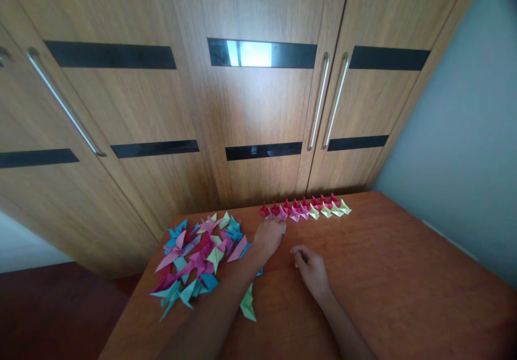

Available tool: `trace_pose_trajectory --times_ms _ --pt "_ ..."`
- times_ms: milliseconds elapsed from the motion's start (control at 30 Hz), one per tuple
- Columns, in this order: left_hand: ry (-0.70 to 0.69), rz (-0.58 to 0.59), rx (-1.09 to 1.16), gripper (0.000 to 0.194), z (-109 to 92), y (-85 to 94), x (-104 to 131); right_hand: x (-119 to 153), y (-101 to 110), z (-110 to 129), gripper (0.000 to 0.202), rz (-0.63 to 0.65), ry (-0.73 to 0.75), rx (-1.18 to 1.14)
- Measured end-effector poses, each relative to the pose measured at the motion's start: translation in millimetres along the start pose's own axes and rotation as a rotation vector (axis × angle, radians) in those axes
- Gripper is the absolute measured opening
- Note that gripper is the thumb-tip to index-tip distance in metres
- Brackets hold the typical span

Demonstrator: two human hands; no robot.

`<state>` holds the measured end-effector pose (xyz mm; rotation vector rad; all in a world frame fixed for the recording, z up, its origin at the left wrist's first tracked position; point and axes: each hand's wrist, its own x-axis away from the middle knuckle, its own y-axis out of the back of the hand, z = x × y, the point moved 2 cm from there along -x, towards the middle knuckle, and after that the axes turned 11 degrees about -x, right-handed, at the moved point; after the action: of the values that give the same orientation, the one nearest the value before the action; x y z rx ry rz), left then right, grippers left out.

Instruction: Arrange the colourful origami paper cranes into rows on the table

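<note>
My left hand [270,237] reaches to the left end of two rows of small folded-paper cranes, its fingers closed on an origami crane. Only a pale bluish paper bit [284,230] shows past the fingertips. A red row [295,204] of cranes stands at the back, with pink cranes [294,214] and pale yellow cranes [336,210] in front of it. My right hand [312,269] rests on the table nearer to me, fingers curled in, with nothing visible in them. Left of my left arm lies a loose pile of origami cranes [197,260] in several colours.
A green folded paper [247,304] lies beside my left forearm, partly covered by it. The brown wooden table [404,274] reaches back to a wooden wardrobe [258,107] with metal handles [319,101]. A pale wall [456,150] stands on the right.
</note>
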<state>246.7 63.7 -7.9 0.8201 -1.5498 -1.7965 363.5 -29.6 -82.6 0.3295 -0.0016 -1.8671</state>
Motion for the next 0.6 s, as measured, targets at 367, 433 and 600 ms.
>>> trace_pose_trajectory --times_ms 367,433,600 --pt "0.193 -0.085 0.063 0.022 64 23.7 82 3 0 2 0.027 0.021 0.027 0.071" --pt "0.193 -0.120 0.114 0.023 74 23.9 110 3 -1 3 0.028 0.029 0.045 0.110" --pt "0.268 -0.187 0.238 0.020 88 10.6 185 5 -2 4 0.029 0.055 0.068 0.168"
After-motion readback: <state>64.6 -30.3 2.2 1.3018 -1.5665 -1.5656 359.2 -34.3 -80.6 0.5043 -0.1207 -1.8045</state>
